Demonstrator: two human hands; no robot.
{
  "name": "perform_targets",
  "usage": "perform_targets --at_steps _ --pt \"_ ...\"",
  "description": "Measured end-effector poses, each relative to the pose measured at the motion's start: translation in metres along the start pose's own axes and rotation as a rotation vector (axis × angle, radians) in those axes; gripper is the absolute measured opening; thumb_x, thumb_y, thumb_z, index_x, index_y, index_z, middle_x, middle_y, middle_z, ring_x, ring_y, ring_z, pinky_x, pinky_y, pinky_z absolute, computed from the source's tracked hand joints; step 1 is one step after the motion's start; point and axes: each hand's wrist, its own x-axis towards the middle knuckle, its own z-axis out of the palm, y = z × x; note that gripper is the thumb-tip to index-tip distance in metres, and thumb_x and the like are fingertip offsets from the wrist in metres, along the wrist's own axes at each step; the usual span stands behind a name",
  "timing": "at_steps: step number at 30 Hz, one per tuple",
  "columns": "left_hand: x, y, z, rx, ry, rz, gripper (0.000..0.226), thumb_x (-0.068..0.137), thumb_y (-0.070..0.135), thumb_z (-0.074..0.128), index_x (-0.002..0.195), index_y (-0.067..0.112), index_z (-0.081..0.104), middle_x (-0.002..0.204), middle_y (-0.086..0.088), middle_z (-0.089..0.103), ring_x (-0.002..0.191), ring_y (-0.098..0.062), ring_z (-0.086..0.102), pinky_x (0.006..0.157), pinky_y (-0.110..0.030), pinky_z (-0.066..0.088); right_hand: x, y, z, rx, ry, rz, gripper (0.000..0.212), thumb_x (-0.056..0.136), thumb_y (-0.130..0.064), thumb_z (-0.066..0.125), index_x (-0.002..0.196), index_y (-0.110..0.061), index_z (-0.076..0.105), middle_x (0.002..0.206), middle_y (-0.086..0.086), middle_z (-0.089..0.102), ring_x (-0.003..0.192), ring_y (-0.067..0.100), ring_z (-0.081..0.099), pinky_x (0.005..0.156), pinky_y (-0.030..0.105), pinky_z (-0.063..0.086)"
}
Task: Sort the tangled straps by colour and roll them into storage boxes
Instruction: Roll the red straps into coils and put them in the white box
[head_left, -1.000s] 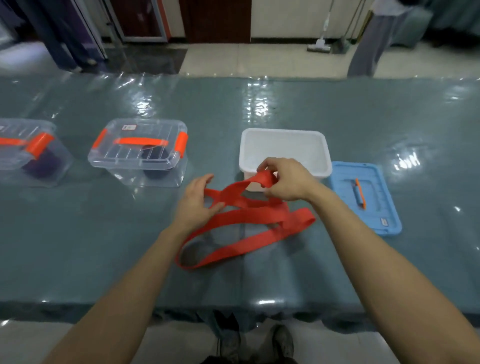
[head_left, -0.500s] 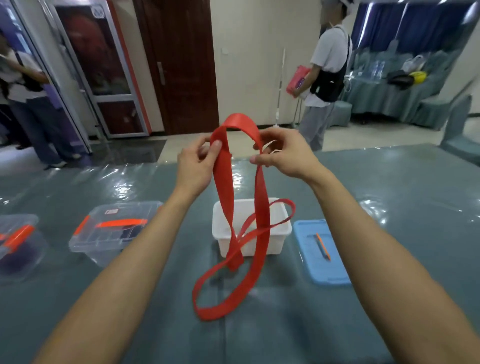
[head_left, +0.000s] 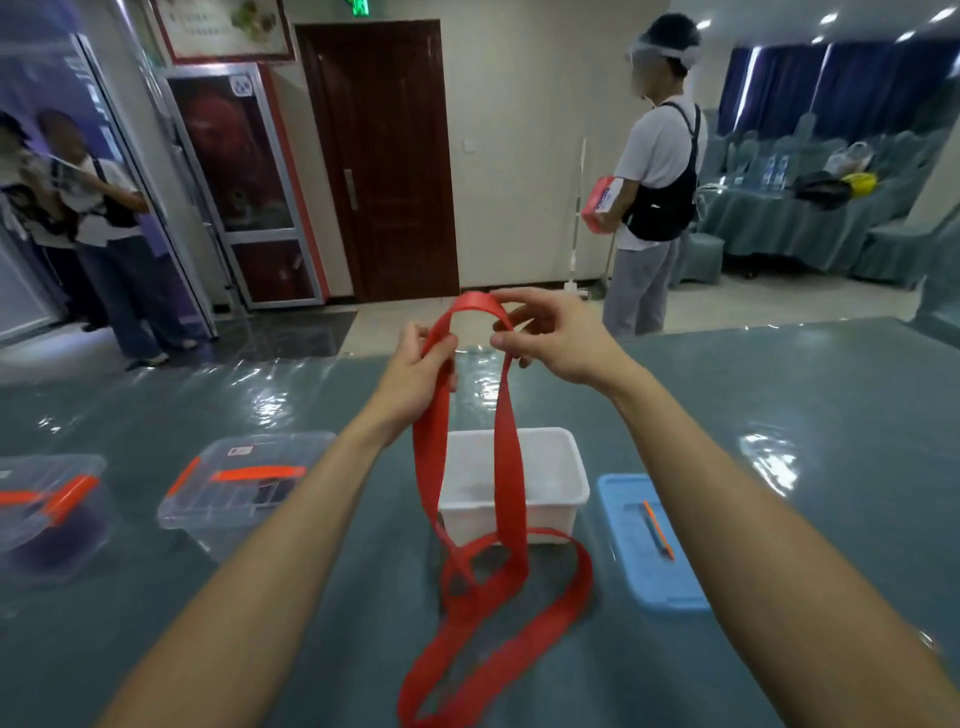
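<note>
Hands raised above the bench (head_left: 779, 415), the person holds a red strap (head_left: 508, 457) in an arch: left hand (head_left: 415, 374) gripping one side, right hand (head_left: 556, 338) pinching the other. Its tangled loops trail onto the bench, nearer than the open white box (head_left: 550, 519); a blue lid (head_left: 639, 566) lies to the right.

- Here's the left forearm (head_left: 270, 561) and the right forearm (head_left: 737, 519), both bare down to the frame's edge.
- And the left hand (head_left: 415, 374), the right hand (head_left: 556, 338): bare too, wholly uncovered.
</note>
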Motion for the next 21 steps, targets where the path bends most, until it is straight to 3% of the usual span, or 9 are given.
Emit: perform_targets --at_steps 3,5,8,12,14,17,19,21 --pt "-0.018 -0.028 0.009 -0.064 -0.018 -0.101 0.046 0.088 0.061 0.065 0.108 0.026 0.044 0.076 0.006 0.065 0.068 -0.022 0.062 0.074 -0.045 0.052 -0.014 0.031 0.015 -0.068 -0.077 0.101 0.049 0.095 -0.015 0.083 0.142 -0.018 0.068 0.114 0.012 0.075 0.08 0.032 0.074 0.066 0.029 0.062" --pt "-0.03 -0.043 0.017 -0.073 -0.039 -0.126 0.043 0.089 0.063 0.059 0.109 0.028 0.044 0.08 0.002 0.064 0.072 -0.024 0.062 0.077 -0.047 0.051 -0.025 0.051 0.023 -0.058 -0.065 0.152 0.052 0.092 -0.018 0.086 0.141 -0.018 0.068 0.114 0.014 0.073 0.085 0.036 0.075 0.068 0.033 0.065" --pt "-0.043 -0.06 0.026 0.021 -0.094 -0.136 0.039 0.091 0.062 0.051 0.112 0.029 0.046 0.086 0.004 0.069 0.077 -0.021 0.069 0.081 -0.046 0.057 -0.039 0.072 0.032 -0.001 -0.088 0.202 0.055 0.089 -0.019 0.089 0.14 -0.019 0.068 0.115 0.018 0.072 0.079 0.026 0.073 0.072 0.036 0.067" --pt "-0.046 -0.066 0.03 0.135 -0.127 -0.059 0.009 0.11 0.031 0.058 0.117 0.034 0.054 0.107 0.003 0.072 0.093 -0.005 0.071 0.088 -0.032 0.055 -0.046 0.085 0.034 0.078 -0.128 0.202 0.056 0.088 -0.019 0.091 0.14 -0.021 0.069 0.109 0.019 0.074 0.074 0.026 0.077 0.079 0.045 0.068" --pt "-0.042 -0.061 0.032 0.265 -0.13 0.041 0.018 0.112 0.019 0.057 0.118 0.035 0.063 0.109 0.007 0.074 0.1 -0.005 0.071 0.09 -0.029 0.054 -0.043 0.081 0.035 0.082 -0.12 0.17 0.069 0.085 -0.021 0.093 0.147 -0.025 0.063 0.112 0.017 0.071 0.076 0.033 0.079 0.082 0.048 0.067" --pt "-0.03 -0.044 0.034 0.24 -0.052 0.099 0.021 0.107 0.015 0.066 0.123 0.027 0.072 0.117 0.002 0.075 0.111 -0.021 0.072 0.1 -0.043 0.06 -0.028 0.065 0.031 0.026 -0.056 0.087 0.067 0.086 -0.026 0.092 0.146 -0.031 0.063 0.12 0.015 0.068 0.084 0.04 0.077 0.085 0.05 0.066" --pt "-0.022 -0.036 0.028 0.116 -0.066 0.055 0.035 0.097 0.021 0.073 0.131 0.028 0.071 0.124 0.001 0.076 0.118 -0.02 0.071 0.106 -0.043 0.058 -0.016 0.054 0.026 0.03 -0.011 0.05 0.061 0.088 -0.02 0.09 0.143 -0.029 0.065 0.12 0.017 0.068 0.09 0.044 0.074 0.086 0.052 0.065" --pt "-0.022 -0.036 0.024 -0.004 -0.196 -0.047 0.059 0.086 0.023 0.082 0.143 0.029 0.064 0.133 0.0 0.076 0.128 -0.019 0.069 0.109 -0.04 0.057 -0.007 0.044 0.021 0.066 0.012 0.02 0.055 0.089 -0.012 0.087 0.139 -0.026 0.068 0.119 0.02 0.068 0.092 0.047 0.073 0.084 0.051 0.067"
